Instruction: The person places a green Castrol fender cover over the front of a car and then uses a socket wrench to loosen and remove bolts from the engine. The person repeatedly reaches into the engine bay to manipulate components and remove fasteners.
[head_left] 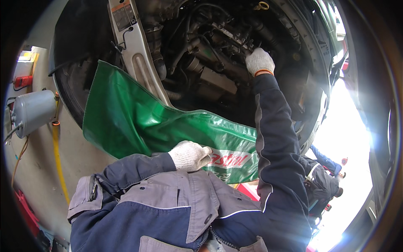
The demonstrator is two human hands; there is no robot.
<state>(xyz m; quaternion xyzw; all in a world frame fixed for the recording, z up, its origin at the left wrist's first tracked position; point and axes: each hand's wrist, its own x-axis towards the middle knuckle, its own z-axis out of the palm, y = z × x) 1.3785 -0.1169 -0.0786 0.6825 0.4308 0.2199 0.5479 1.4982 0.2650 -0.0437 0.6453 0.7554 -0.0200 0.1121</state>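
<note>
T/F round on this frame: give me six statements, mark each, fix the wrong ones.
1. The left hand and right hand both wear white gloves. True.
2. The right hand reaches in among the engine parts. True.
3. The left hand is in there too. False: it shows in front of the green cover.
4. That cover lies flat on the ground. False: it is draped in front of the engine parts.
5. A grey cylinder shows at the picture's left. True.
6. The right hand grips the yellow ring. False: they are apart.
</note>
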